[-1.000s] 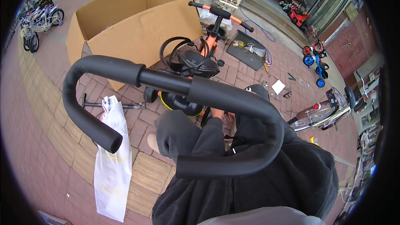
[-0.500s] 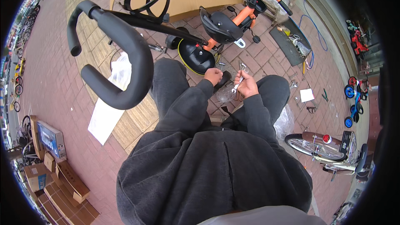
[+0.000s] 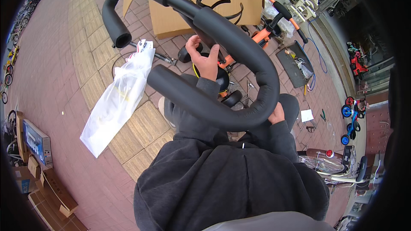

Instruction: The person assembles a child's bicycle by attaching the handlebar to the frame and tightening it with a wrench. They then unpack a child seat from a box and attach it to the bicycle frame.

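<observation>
A padded black push handle, bent in a large curve, fills the middle of the view on its pole. It belongs to an orange-framed child's tricycle. My left hand is raised close to the pole, thumb and fingers spread, inside the handle's curve. My right hand rests by my right knee, its fingers mostly hidden behind the padding. A metal tool lies on the bricks between my knees, close to a small black wheel. A black cup holder ring shows beyond the handle.
A big open cardboard box stands ahead. A white plastic bag lies to the left. At right are a dark tray of parts, white paper, green-handled pliers and a lying bicycle. Cartons are stacked lower left.
The push handle has swung right and nearer, across my lap. My left hand has risen toward the pole, leaving its metal tool. My right hand has drawn back to my knee; its wrench is out of sight.
</observation>
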